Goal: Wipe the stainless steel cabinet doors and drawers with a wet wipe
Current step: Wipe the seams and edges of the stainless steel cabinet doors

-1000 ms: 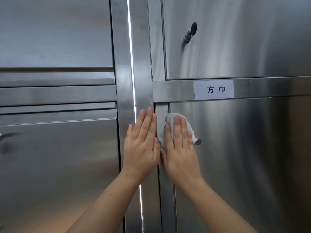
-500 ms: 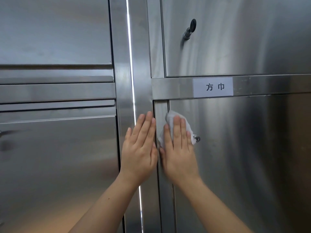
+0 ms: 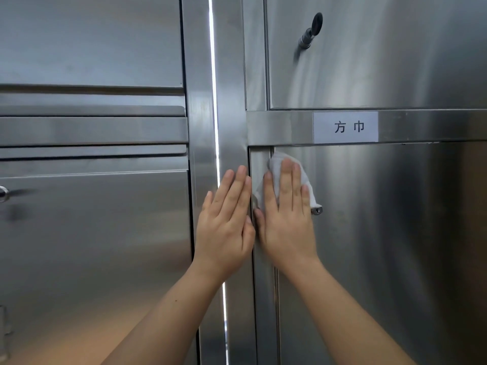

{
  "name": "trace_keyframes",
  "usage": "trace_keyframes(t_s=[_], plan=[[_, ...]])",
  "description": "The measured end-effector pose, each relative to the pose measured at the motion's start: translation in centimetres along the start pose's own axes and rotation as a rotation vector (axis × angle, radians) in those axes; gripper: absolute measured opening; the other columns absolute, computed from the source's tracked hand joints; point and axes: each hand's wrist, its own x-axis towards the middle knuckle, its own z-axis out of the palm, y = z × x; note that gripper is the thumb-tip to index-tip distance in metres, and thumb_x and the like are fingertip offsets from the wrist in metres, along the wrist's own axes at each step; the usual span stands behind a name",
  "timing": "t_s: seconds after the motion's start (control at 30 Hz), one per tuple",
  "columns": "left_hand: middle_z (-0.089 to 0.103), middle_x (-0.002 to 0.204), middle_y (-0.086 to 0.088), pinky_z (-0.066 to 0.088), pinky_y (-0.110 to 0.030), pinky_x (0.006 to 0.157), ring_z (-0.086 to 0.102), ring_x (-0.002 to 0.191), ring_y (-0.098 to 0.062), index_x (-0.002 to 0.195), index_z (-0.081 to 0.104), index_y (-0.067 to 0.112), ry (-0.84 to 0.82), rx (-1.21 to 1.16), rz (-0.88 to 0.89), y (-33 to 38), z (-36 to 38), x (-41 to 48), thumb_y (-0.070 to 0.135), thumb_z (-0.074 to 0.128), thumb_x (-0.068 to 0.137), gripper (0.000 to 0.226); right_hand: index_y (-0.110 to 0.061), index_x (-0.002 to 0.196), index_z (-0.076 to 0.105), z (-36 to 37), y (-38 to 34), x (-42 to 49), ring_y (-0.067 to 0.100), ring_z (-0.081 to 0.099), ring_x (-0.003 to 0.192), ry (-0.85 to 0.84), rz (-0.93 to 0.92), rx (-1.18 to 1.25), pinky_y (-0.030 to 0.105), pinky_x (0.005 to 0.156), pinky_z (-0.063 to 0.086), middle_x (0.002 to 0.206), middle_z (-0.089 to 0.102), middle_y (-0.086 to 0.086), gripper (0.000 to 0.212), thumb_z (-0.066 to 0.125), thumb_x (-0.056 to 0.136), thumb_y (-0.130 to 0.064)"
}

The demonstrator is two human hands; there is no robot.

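Right hand (image 3: 286,222) flat, fingers straight, pressing white wet wipe (image 3: 276,167) against lower right cabinet door (image 3: 395,246); left hand (image 3: 226,219) flat, released, on steel frame post (image 3: 232,101)

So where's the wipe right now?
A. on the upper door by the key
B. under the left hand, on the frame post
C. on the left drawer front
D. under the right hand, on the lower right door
D: the wet wipe lies flat under the straight fingers of the right hand on the lower right door; the left hand rests bare on the frame post.
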Motion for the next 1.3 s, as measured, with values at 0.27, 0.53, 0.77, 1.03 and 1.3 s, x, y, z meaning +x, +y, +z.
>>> trace_keyframes(t_s=[0.27,0.53,0.77,1.03,1.3], plan=[[0.030,0.148,-0.008,0.025,-0.045,0.109,0.021,0.139,-0.018,0.139,0.034,0.004,-0.005,-0.022,0.001,-0.2,0.1,-0.5,0.015,0.034,0.084,0.056,0.002,0.137,0.040,-0.5,0.3,2.0,0.044,0.027,0.133,0.008,-0.005,0.022,0.050,0.107,0.023,0.142,0.029,0.032,0.054,0.030,0.094,-0.030],[0.032,0.147,-0.011,0.033,-0.049,0.106,0.023,0.139,-0.020,0.139,0.034,0.001,-0.016,-0.016,0.007,-0.1,0.1,-1.3,0.015,0.034,0.084,0.056,0.002,0.137,0.040,-0.1,-0.5,-2.4,0.042,0.024,0.135,-0.012,-0.003,0.052,0.048,0.112,0.021,0.144,0.025,0.029,0.053,0.032,0.093,-0.027],[0.034,0.145,-0.016,0.037,-0.053,0.103,0.026,0.137,-0.025,0.137,0.035,-0.002,-0.036,-0.017,0.019,0.0,0.0,-1.3,0.013,0.034,0.084,0.055,0.005,0.135,0.041,-0.6,0.0,-0.1,0.043,0.029,0.133,-0.041,-0.037,0.059,0.051,0.108,0.025,0.142,0.030,0.031,0.052,0.035,0.093,-0.024],[0.028,0.148,-0.011,0.027,-0.050,0.108,0.021,0.139,-0.019,0.139,0.032,0.001,-0.047,0.035,0.005,0.1,0.0,-1.6,0.017,0.033,0.084,0.057,0.003,0.137,0.039,-0.8,-0.1,-0.7,0.043,0.027,0.134,-0.060,-0.010,0.055,0.050,0.109,0.023,0.143,0.028,0.031,0.053,0.032,0.093,-0.026],[0.028,0.148,-0.011,0.023,-0.052,0.109,0.019,0.139,-0.019,0.139,0.031,0.002,-0.039,0.042,0.011,0.0,0.1,-1.6,0.018,0.034,0.084,0.058,0.005,0.135,0.041,-0.8,0.5,1.1,0.044,0.029,0.133,-0.051,-0.062,0.031,0.051,0.108,0.025,0.141,0.030,0.032,0.055,0.049,0.091,-0.026]])
